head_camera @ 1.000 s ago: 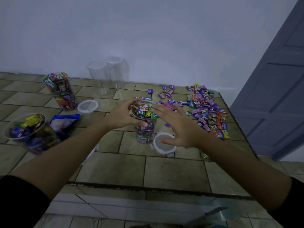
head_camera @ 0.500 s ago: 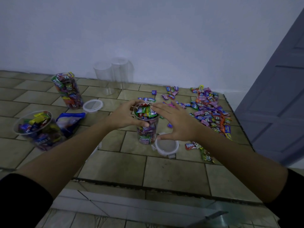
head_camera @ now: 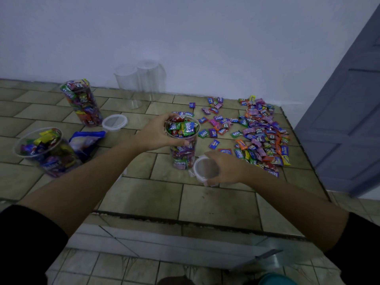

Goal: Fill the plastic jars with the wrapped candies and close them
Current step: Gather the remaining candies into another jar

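Well inside the counter edge (head_camera: 185, 220), left hand (head_camera: 156, 134) grips jar (head_camera: 183, 155), right hand (head_camera: 228, 169) lid (head_camera: 206, 168).

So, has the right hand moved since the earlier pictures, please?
Yes: the right hand drew back from the rim of the jar toward the camera and grips the lid.

Tan tiled counter (head_camera: 216, 202), white wall (head_camera: 185, 38) at twelve o'clock, grey-blue door (head_camera: 345, 120) at three, crumpled blue packet (head_camera: 86, 140) at nine, possibly a candy bag.
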